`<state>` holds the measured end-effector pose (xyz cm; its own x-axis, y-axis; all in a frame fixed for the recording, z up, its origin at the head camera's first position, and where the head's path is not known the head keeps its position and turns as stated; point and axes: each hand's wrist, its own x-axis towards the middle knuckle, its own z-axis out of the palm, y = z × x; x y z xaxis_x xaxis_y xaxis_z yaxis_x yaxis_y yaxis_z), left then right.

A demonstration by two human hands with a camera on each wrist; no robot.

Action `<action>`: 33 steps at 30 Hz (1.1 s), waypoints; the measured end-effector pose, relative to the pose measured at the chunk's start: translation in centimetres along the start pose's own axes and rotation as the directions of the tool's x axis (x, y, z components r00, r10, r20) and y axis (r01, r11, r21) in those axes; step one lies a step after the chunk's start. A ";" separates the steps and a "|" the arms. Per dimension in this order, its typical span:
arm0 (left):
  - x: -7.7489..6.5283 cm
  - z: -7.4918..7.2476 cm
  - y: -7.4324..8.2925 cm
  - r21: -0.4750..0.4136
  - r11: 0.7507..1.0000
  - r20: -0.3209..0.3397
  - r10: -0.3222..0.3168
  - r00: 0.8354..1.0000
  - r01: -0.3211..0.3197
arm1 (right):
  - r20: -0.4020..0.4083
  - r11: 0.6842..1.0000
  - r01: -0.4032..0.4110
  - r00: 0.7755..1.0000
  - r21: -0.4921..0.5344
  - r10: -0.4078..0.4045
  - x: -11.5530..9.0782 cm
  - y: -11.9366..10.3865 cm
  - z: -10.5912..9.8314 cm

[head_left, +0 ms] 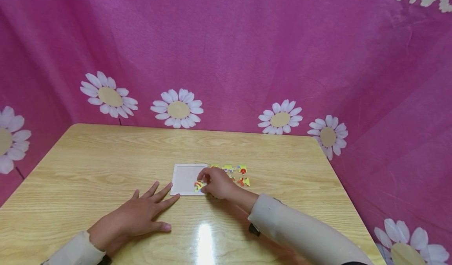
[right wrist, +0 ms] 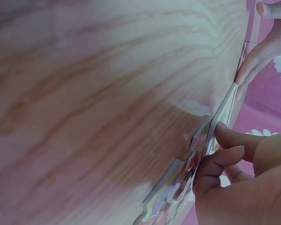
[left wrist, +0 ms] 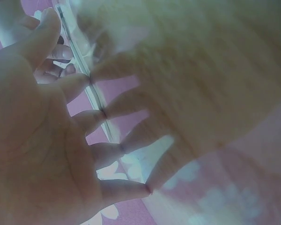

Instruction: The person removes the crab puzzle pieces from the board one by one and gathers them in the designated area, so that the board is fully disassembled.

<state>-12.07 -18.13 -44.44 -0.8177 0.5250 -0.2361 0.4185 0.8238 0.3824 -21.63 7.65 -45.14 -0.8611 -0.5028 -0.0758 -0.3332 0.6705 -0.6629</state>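
A white puzzle tray (head_left: 183,180) lies flat on the table, its base mostly bare. In its lower right corner is a yellow jigsaw piece (head_left: 198,185) with red and orange arcs. My right hand (head_left: 219,183) reaches over the tray's right edge, thumb and index finger curled around this piece; the hand hides part of it. In the right wrist view, the thumb (right wrist: 232,137) is down at the tray. My left hand (head_left: 141,213) lies with fingers spread, its fingertips at the tray's left edge and lower left corner.
Several loose yellow and red jigsaw pieces (head_left: 243,174) lie right of the tray, partly behind my right hand. The wooden table (head_left: 282,155) reaches back to a pink cloth backdrop (head_left: 226,61) printed with white daisies.
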 end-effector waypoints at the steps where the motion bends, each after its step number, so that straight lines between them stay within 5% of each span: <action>1: 0.0 0.0 0.0 0.002 1.000 -0.002 0.002 1.000 -0.002 | 0.001 1.000 0.003 1.000 -0.001 -0.003 0.1 0.0 0.0; 17: 0.3 0.0 0.0 0.016 1.000 0.009 0.001 1.000 -0.002 | -0.040 0.991 -0.046 0.998 0.122 0.051 -0.4 -0.2 -0.4; 33: 0.1 0.0 0.1 0.000 1.000 0.007 0.000 1.000 0.000 | -0.041 0.961 -0.015 0.999 0.276 0.027 -2.8 2.2 -2.0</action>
<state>-12.12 -18.04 -44.44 -0.8147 0.5267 -0.2425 0.4187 0.8237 0.3824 -20.69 11.65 -44.85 -0.8849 -0.4615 -0.0628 -0.2018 0.5014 -0.8413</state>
